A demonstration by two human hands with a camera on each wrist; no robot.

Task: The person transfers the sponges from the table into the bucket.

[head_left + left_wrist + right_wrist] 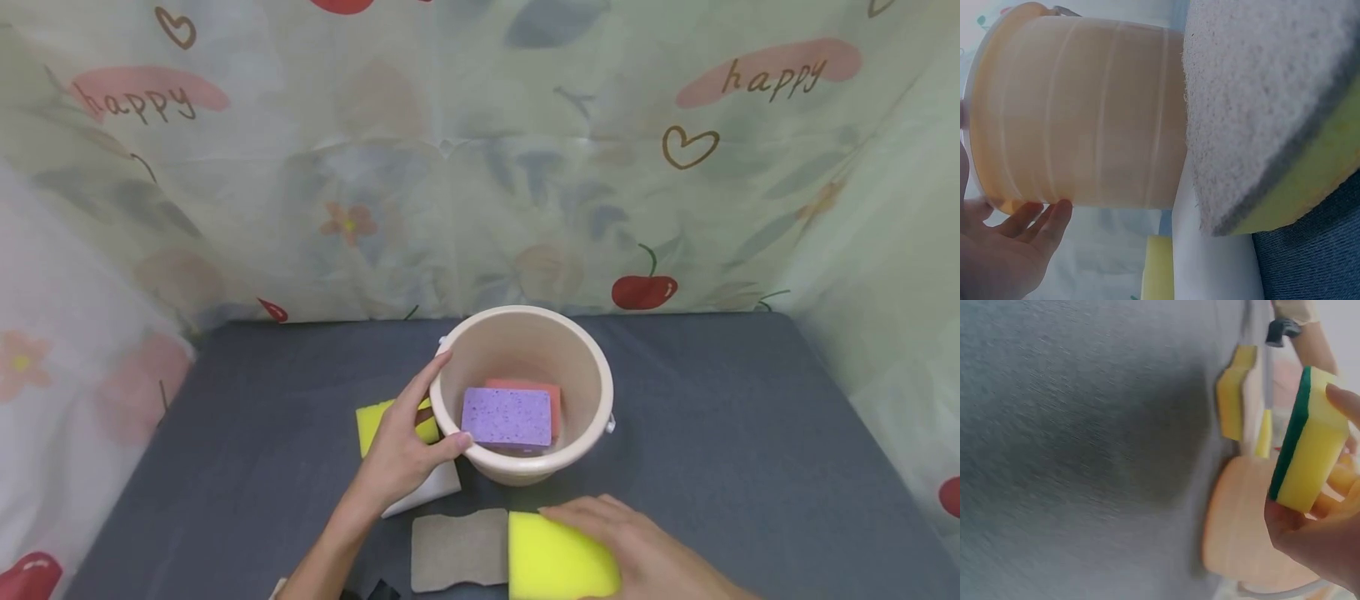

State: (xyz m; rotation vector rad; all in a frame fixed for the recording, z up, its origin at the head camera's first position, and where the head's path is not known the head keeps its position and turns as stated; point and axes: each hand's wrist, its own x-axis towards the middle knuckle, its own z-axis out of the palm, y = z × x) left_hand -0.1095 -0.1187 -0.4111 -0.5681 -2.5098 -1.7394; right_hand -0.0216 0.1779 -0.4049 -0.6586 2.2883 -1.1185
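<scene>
My left hand (405, 454) grips the rim of a pale pink bucket (517, 343), thumb over the near edge and fingers along its outside. Inside the bucket lie a purple sponge (507, 417) and, partly under it, a red one (556, 407). In front of the bucket, my right hand (645, 550) holds a bright yellow sponge (558, 560). The right wrist view shows this sponge's green scouring layer (1291, 437), with the sponge lifted off the table. Left of it in the head view is a wavy-edged sponge with a grey top (459, 550) and yellow underside (1300, 203).
A yellow sponge (371, 425) and a white block (435, 487) lie left of the bucket, partly hidden by my left hand. Dark cloth covers the table (720, 433). A printed curtain (450, 208) hangs behind and at both sides.
</scene>
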